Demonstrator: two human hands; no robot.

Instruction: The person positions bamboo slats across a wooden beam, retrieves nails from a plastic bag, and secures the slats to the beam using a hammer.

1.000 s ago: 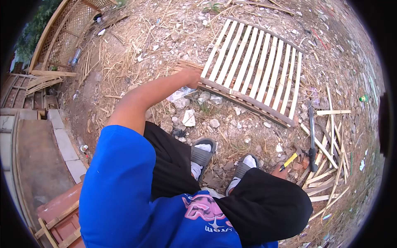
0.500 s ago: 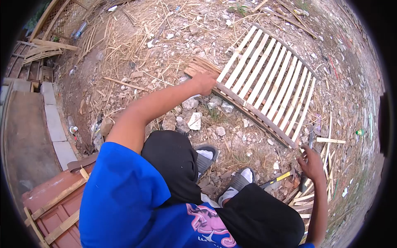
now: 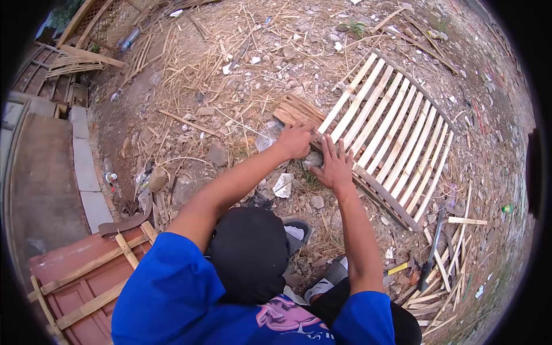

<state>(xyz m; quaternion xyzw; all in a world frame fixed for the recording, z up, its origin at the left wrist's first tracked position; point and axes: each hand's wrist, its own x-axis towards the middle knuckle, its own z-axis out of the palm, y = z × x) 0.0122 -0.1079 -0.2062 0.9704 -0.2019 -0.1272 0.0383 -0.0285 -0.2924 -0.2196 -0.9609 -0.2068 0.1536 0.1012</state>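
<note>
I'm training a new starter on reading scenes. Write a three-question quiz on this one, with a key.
1. Which corner of the frame are the left hand and right hand closest to, as the wearer sees it?
A) far right
B) near left
C) near right

2. True or false: neither hand holds the hammer.

3. Fill in: of the two hands, the one nearer the hammer is the ___ hand.

Key: 1. B; 2. true; 3. right.
</note>
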